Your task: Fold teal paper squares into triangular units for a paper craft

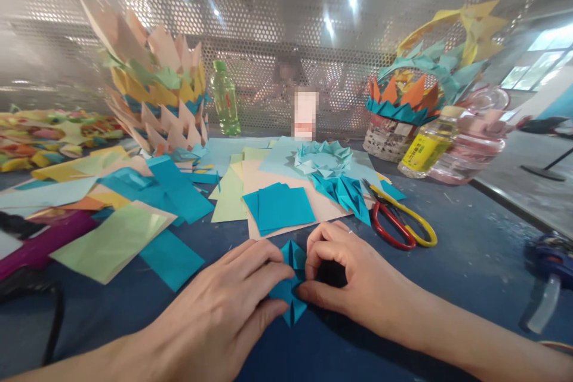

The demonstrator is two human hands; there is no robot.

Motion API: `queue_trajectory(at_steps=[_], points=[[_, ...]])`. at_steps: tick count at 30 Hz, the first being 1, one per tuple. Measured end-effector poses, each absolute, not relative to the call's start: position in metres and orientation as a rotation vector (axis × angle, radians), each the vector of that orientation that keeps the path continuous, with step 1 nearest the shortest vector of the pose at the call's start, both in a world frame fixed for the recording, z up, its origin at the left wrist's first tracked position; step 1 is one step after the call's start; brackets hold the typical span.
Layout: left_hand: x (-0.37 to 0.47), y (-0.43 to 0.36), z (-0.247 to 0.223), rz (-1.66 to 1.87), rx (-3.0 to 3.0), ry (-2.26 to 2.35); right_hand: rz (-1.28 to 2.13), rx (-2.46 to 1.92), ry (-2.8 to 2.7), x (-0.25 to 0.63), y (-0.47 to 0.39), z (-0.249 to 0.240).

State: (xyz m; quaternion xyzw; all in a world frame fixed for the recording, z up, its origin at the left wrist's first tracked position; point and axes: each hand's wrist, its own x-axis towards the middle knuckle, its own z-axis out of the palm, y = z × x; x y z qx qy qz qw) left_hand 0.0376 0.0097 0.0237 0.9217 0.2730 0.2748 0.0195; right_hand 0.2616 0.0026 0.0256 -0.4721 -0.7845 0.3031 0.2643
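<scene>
A folded blue paper piece with pointed top and bottom lies on the dark blue table, between my hands. My left hand holds its left side, fingers bent over it. At its right edge, my right hand pinches the paper between thumb and curled fingers. Just beyond are stacked blue paper squares on a pale pink sheet. Behind them sit a light blue folded paper ring and joined darker blue folded pieces.
Red-and-yellow-handled scissors lie right of the papers. Loose coloured sheets and a purple tool are at left. Paper baskets, a green bottle and a yellow-labelled bottle stand behind. A blue tool is far right.
</scene>
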Motion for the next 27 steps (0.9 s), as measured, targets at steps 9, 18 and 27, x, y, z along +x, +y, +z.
queue_trajectory(at_steps=[9, 18, 27], points=[[0.039, 0.022, 0.021, 0.632, 2.530, 0.895, 0.791, -1.270, -2.122, 0.261, 0.002, 0.026], [0.044, 0.022, 0.022, 0.561, 2.527, 0.926, 0.795, -1.283, -2.134, 0.261, 0.002, 0.024], [0.046, 0.023, 0.020, 0.566, 2.544, 0.921, 0.756, -1.289, -2.146, 0.259, 0.002, 0.026]])
